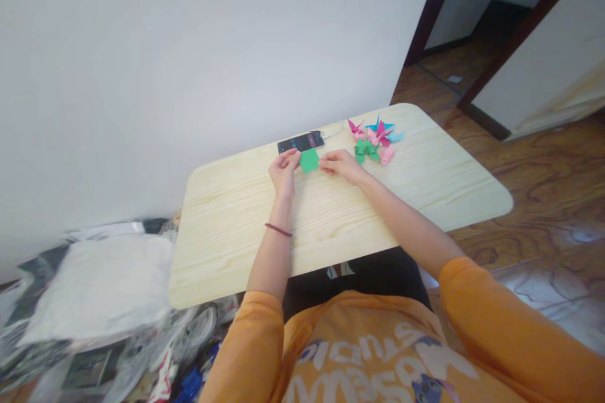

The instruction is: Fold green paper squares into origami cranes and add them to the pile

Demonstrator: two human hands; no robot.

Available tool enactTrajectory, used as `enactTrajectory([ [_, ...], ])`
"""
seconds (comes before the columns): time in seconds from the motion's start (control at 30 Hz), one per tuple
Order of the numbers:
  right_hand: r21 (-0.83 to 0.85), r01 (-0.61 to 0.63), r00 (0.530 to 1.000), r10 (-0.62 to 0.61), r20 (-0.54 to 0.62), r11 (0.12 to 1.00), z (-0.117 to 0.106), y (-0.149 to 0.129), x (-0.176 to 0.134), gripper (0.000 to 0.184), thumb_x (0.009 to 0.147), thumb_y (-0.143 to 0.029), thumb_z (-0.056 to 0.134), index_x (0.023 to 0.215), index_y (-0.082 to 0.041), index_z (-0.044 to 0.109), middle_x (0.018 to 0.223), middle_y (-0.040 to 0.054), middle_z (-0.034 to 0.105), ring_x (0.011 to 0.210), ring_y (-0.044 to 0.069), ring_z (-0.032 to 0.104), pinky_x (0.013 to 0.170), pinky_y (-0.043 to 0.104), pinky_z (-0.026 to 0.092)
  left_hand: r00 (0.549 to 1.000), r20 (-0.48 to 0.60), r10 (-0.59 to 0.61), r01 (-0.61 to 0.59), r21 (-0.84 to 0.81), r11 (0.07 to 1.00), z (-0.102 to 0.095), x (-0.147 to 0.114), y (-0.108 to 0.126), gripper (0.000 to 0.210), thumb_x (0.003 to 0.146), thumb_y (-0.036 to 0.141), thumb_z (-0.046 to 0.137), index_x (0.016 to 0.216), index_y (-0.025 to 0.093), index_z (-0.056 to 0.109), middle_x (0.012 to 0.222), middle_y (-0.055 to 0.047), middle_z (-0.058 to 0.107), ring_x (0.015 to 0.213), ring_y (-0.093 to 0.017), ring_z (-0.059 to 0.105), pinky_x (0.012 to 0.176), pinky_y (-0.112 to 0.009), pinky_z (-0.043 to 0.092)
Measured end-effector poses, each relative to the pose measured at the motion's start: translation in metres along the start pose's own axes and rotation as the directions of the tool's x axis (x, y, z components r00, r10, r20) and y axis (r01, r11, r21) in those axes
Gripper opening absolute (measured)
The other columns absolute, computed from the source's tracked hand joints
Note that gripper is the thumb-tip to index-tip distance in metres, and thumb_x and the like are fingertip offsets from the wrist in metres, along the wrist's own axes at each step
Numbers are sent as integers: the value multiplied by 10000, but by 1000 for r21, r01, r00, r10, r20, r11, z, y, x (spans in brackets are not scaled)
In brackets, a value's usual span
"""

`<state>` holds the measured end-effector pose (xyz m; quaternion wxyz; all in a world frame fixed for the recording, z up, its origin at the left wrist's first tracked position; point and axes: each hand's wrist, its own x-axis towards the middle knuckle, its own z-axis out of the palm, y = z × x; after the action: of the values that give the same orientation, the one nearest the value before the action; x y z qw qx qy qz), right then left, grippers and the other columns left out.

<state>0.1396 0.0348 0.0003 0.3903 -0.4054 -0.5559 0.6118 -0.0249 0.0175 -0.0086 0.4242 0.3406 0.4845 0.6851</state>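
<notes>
A small green square of paper (309, 161) is stretched between my two hands, above the far side of the table. My left hand (284, 170) pinches its left edge, fingers closed. At its right edge, the fingertips of my right hand (341, 165) are pressed together on the paper. Just beyond the sheet lies a phone (300, 142) with its screen lit, partly covered by the paper and my left fingers. Right of my right hand sits a cluster of folded paper pieces: green ones (367, 150), pink ones (386, 154) and blue pointed ones (379, 125).
The pale wooden table (227, 233) has rounded corners and stands along a white wall (212, 44). A white cable (334, 131) runs from the phone. Plastic-wrapped items and a white package (104, 283) are piled at the left. A doorway with dark frames (435, 6) opens at the right.
</notes>
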Motion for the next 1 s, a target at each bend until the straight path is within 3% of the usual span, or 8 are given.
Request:
enactTrajectory([
  [0.17, 35, -29, 996, 32, -86, 999, -1, 1, 2, 154, 679, -232, 699, 587, -146, 612, 530, -16, 559, 475, 67, 457, 446, 202, 327, 989, 109, -94, 100, -48, 994, 0, -1, 1, 465, 608, 464, 823, 961, 183, 709, 723, -12, 690, 696, -122, 664, 701, -249, 532],
  [0.33, 48, -13, 995, 18, -103, 999, -2, 0, 2, 126, 694, -223, 675, 615, -152, 607, 515, -35, 537, 459, 61, 439, 437, 198, 307, 936, 295, -192, 203, -5, 979, 3, -6, 2, 519, 594, 477, 837, 1016, 207, 700, 933, -50, 729, 761, -136, 673, 698, -246, 537],
  [0.5, -6, 10, 993, -11, -116, 1000, -2, 0, 1, 112, 706, -249, 690, 672, -143, 671, 480, -45, 525, 447, 65, 431, 453, 205, 324, 897, 411, -161, 133, 97, 986, 5, -13, 5, 580, 631, 470, 821, 1148, 255, 669, 1062, -57, 698, 831, -159, 669, 686, -256, 549],
  [0.8, 214, -121, 988, 138, -71, 969, 2, -5, -2, 312, 839, -441, 645, 750, -144, 685, 668, 37, 675, 582, 115, 603, 527, 214, 469, 880, 464, -103, 16, 187, 982, 6, -16, 9, 613, 613, 426, 842, 1165, 225, 663, 1015, -58, 685, 762, -137, 648, 672, -263, 538],
  [1.0, 273, -115, 989, 135, -53, 955, 2, -5, -2, 259, 879, -378, 613, 800, -143, 690, 690, 40, 684, 605, 130, 628, 568, 234, 520, 882, 456, -118, 33, 190, 981, 5, -14, 7, 577, 617, 431, 834, 1131, 216, 686, 1017, -66, 708, 778, -145, 655, 679, -260, 530],
])
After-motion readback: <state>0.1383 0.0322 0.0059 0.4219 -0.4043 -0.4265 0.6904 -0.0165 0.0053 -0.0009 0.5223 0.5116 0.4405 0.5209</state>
